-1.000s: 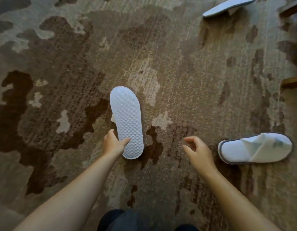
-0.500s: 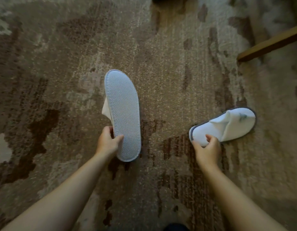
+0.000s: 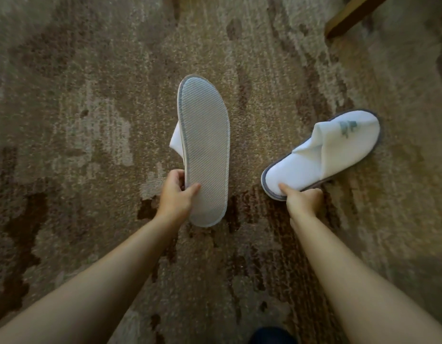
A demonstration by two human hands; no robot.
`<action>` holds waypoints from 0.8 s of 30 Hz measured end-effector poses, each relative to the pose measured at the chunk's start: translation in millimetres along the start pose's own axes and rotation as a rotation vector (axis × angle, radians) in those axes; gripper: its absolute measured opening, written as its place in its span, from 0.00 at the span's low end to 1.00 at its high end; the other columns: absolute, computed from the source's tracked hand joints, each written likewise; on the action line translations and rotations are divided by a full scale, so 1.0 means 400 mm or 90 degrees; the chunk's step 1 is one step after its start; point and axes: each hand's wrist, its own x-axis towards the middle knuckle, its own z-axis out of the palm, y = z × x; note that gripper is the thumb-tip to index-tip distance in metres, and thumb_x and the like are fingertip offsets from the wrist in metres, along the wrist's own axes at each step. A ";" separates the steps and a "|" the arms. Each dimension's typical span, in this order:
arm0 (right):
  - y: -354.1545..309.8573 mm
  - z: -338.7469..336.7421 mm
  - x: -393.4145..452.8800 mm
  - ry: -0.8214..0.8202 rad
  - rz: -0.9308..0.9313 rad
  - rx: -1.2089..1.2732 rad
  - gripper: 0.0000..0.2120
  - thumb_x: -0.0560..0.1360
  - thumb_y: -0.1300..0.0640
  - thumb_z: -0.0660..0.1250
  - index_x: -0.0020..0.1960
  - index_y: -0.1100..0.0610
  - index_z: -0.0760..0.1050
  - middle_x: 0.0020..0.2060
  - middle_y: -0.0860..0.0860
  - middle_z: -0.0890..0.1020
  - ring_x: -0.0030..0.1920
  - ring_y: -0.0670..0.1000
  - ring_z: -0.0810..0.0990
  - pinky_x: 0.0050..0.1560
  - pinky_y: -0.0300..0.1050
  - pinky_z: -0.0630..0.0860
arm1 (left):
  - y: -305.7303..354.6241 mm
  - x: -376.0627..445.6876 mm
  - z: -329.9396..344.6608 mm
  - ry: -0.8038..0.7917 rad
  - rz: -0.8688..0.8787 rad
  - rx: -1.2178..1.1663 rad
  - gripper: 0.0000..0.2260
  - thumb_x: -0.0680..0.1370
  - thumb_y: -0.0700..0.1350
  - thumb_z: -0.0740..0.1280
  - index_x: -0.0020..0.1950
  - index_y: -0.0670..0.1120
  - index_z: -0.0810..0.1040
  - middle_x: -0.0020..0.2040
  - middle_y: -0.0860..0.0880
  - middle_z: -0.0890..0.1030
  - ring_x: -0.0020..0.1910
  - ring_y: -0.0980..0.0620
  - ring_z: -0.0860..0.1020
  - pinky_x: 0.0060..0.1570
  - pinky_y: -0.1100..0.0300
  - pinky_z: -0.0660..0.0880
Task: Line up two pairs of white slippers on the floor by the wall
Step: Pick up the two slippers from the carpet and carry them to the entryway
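Note:
My left hand (image 3: 177, 194) grips the heel end of a white slipper (image 3: 204, 150) that is turned over, its ribbed grey sole facing up and its toe pointing away from me. My right hand (image 3: 303, 198) is closed on the heel of a second white slipper (image 3: 324, 152), which is upright with a grey logo on its toe strap and points up to the right. Both slippers are above or on the brown patterned carpet (image 3: 91, 120); whether they touch it I cannot tell. No other slippers are in view.
A wooden furniture leg (image 3: 351, 16) crosses the top right corner. A dark piece of my clothing (image 3: 272, 336) shows at the bottom edge. Carpet spreads on all sides.
My right hand reached the upright slipper and closed on its heel. My left hand has lifted the overturned slipper. The view shifted, and the third slipper at the top went out of sight.

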 end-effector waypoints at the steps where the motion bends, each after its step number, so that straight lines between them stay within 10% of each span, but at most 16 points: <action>1: -0.001 0.000 0.001 -0.002 -0.009 0.005 0.32 0.63 0.57 0.75 0.60 0.66 0.64 0.62 0.63 0.73 0.62 0.59 0.72 0.60 0.49 0.69 | 0.000 -0.001 -0.001 0.002 0.000 -0.005 0.07 0.74 0.37 0.63 0.48 0.45 0.68 0.49 0.48 0.74 0.49 0.51 0.73 0.48 0.55 0.69; 11: -0.179 -0.207 -0.214 -0.133 -0.174 0.033 0.17 0.72 0.64 0.64 0.59 0.62 0.65 0.48 0.53 0.73 0.47 0.50 0.73 0.47 0.43 0.69 | 0.220 -0.183 -0.113 0.038 0.049 -0.057 0.06 0.75 0.38 0.62 0.50 0.46 0.68 0.43 0.52 0.74 0.44 0.53 0.74 0.41 0.60 0.72; 24: -0.858 -0.959 -0.834 -0.178 -0.354 0.106 0.14 0.73 0.62 0.63 0.58 0.60 0.67 0.40 0.41 0.71 0.39 0.38 0.71 0.32 0.18 0.67 | 1.084 -0.798 -0.421 0.025 0.180 -0.044 0.07 0.74 0.40 0.63 0.45 0.53 0.70 0.42 0.56 0.75 0.41 0.59 0.74 0.34 0.69 0.71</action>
